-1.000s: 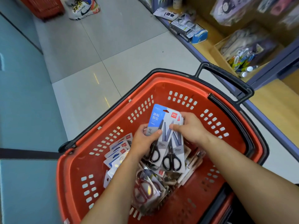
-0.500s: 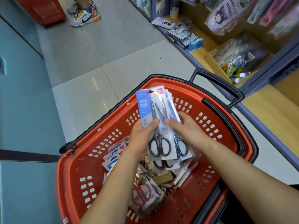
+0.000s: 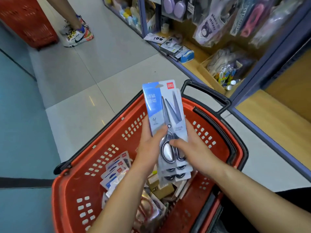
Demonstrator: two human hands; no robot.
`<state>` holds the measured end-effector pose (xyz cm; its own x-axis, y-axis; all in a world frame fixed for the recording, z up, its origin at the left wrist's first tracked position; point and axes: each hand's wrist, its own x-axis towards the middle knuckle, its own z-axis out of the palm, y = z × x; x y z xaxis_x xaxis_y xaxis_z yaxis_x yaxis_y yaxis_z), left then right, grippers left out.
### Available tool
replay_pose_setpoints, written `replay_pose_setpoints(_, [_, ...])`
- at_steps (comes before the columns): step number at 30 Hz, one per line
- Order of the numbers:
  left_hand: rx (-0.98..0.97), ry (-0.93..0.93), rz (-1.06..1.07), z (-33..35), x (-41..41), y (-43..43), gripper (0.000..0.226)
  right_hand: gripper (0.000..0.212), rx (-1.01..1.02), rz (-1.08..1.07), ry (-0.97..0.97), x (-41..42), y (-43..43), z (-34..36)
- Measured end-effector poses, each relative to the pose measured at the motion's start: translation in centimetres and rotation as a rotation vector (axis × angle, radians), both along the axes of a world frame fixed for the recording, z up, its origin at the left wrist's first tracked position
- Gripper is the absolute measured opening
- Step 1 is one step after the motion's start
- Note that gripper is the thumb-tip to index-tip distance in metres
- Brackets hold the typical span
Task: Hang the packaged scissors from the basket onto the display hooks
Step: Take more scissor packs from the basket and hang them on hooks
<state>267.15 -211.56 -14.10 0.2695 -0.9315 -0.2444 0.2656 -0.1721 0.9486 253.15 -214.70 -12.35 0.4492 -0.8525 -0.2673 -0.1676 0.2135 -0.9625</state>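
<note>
Raised higher over the basket [image 3: 75, 187], scissors packs [image 3: 161, 106] pointing to twelve o'clock are gripped by left hand [image 3: 149, 148] and right hand [image 3: 195, 150].

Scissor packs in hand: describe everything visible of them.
The scissor packs are a fanned stack of several, held upright above the red basket. The front card is blue and grey with a red logo, under clear plastic; grey blades point up, dark handles sit low. The left hand holds the left edge, the right hand the handles, thumbs in front.
</note>
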Motion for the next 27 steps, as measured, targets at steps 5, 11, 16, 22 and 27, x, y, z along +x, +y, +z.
replay_pose_setpoints(5, [-0.129,-0.028,0.019,2.0,-3.4,-0.4,0.041,0.060,-0.026,-0.049,-0.060,-3.6,0.7,3.0])
replay_pose_setpoints(11, [-0.230,-0.053,-0.033,4.4,-7.7,-1.4,0.035,0.058,-0.168,-0.205,0.001,-7.5,2.8,4.7])
replay_pose_setpoints(16, [-0.258,-0.051,-0.021,7.3,-10.3,-3.2,0.039,0.050,-0.204,-0.344,-0.073,-9.7,1.9,6.3])
replay_pose_setpoints(22, [-0.261,-0.126,-0.047,9.2,-12.7,-4.4,0.034,0.050,-0.184,-0.574,-0.235,-12.2,1.4,7.3])
replay_pose_setpoints(27, [-0.260,-0.139,-0.079,10.0,-14.4,-5.1,0.023,0.041,-0.174,-0.622,-0.285,-14.0,1.0,7.3])
